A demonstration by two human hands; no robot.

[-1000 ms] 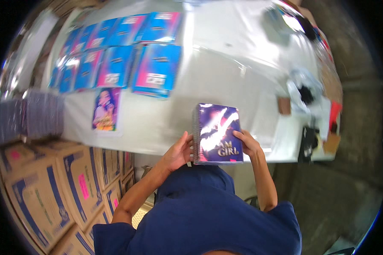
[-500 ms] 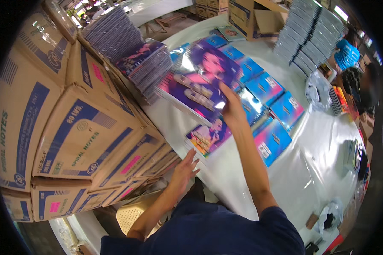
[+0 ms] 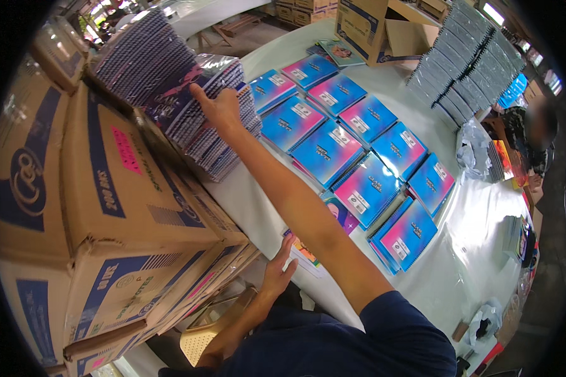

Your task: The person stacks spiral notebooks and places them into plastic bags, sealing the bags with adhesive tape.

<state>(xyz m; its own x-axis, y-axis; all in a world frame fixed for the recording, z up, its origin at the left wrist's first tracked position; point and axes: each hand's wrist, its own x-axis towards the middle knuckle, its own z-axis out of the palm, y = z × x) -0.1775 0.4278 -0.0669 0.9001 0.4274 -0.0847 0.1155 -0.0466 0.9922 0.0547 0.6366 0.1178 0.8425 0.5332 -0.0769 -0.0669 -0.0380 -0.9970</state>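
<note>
Cardboard boxes (image 3: 107,207) are stacked along the left, and their far sides and lower rows are cut off by the dark rim of the picture. Beside them, a white tabletop (image 3: 478,251) is seen running away to the upper right; its near edge is hidden behind the person's arm and dark blue sleeve. Rows of blue and pink spiral notebooks (image 3: 352,144) are laid flat across it, overlapping like tiles, with their long axes slanted from lower left to upper right. Grey stacks of notebooks (image 3: 465,63) are piled at the far end, next to an open carton (image 3: 371,25). Another person is seated at the right edge and is hard to make out.

A pile of wrapped spiral notebooks (image 3: 188,107) rests on the boxes and the tabletop corner, with the wire bindings turned toward the viewer and the long axis running from upper left to lower right. The right hand (image 3: 217,107) is laid on top of this pile, fingers spread flat against the glossy wrap; whether anything is gripped cannot be told. The left hand (image 3: 277,270) is held open with fingers extended, touching the tabletop edge just beside a colourful notebook cover (image 3: 305,251), which is partly hidden under the right forearm.
</note>
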